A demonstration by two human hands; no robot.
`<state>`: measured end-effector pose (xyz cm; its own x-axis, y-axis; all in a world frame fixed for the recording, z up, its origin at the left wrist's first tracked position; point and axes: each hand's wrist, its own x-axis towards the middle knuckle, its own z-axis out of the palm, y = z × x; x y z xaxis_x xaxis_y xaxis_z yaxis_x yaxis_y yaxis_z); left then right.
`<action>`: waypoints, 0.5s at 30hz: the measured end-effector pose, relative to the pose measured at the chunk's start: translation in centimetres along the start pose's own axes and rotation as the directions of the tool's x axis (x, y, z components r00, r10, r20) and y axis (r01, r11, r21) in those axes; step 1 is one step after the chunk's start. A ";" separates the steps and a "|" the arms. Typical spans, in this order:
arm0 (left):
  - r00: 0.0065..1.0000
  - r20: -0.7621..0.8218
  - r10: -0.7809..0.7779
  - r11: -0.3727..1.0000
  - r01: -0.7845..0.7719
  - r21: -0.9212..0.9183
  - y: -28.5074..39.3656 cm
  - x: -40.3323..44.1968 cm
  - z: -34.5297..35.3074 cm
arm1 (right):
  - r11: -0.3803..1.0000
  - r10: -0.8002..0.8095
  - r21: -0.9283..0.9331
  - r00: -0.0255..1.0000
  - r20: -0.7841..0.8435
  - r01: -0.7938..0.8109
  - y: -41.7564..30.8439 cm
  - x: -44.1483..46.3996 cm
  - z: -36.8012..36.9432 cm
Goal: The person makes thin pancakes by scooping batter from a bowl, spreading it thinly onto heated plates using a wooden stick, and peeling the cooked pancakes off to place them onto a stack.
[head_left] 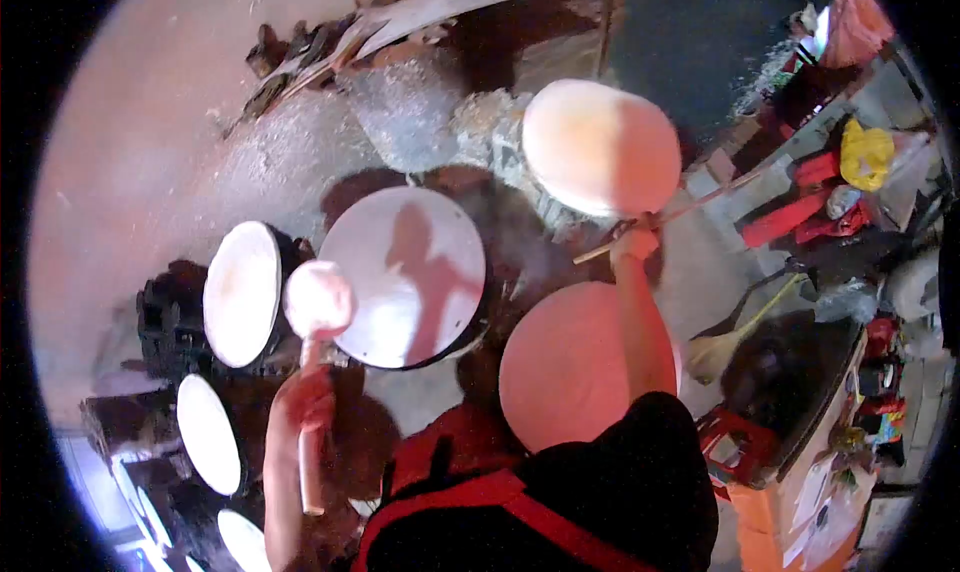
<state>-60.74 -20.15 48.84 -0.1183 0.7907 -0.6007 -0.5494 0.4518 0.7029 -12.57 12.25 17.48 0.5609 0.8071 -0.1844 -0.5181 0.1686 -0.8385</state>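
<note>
My left hand [305, 400] is wrapped round the wooden handle of a round-headed tool [319, 299], whose pale head overlaps the left edge of a large round metal plate [440, 282]. The plate lies flat with a shadow across it. At the right, my right hand [634, 242] is closed on a thin stick [690, 210]. Just beyond that hand is a pale round sheet [580, 147], half in shadow, its near edge by my fingers. Below, a reddish round surface [560, 367] lies partly behind my right forearm.
Several more white discs [243, 294] stand in a row at the left. An orange box [760, 522] and a dark container [790, 392] are at the lower right. A yellow bag [866, 155] and red packets [786, 220] lie at the upper right, near a wall.
</note>
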 end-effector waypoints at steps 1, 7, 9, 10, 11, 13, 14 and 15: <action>0.999 0.030 -0.033 0.998 0.032 0.045 -0.4 0.8 0.8 | 0.966 0.067 0.213 0.940 0.336 -0.145 0.0 -1.9 -0.9; 0.952 0.223 -0.211 0.934 0.129 0.334 -3.2 12.9 2.8 | 0.166 0.316 -0.137 -0.079 0.946 -0.977 0.0 -18.3 -1.1; 0.971 0.162 -0.177 0.876 0.081 0.475 -4.8 18.0 3.3 | 0.255 0.373 -0.041 0.059 0.926 -0.966 0.0 -25.3 -0.3; 0.986 0.153 -0.072 0.776 -0.041 0.630 -5.7 20.8 2.8 | 0.341 0.337 0.010 0.132 0.932 -0.940 -1.3 -28.3 1.8; 0.986 0.167 0.032 0.634 -0.149 0.759 -6.6 23.2 2.0 | 0.438 0.158 0.005 0.082 0.984 -0.899 -3.6 -30.7 3.4; 0.844 0.281 0.456 0.197 -0.404 0.893 -7.1 26.2 0.8 | 0.931 0.203 -0.086 0.307 0.930 -0.355 -3.8 -35.9 5.6; 0.690 0.389 0.610 -0.063 -0.447 0.892 -6.9 27.0 0.5 | 0.898 0.172 -0.386 0.640 0.748 0.209 -1.6 -39.6 4.3; 0.674 0.383 0.632 -0.082 -0.433 0.897 -6.2 27.0 0.3 | 0.714 0.008 -0.536 0.761 0.649 0.450 0.0 -41.8 3.3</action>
<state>-60.23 -1.47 28.39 -0.1100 0.9765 0.1855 0.8387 -0.0090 0.5445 -38.14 -19.65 26.90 0.0033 0.9827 0.1854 0.2284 0.1798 -0.9568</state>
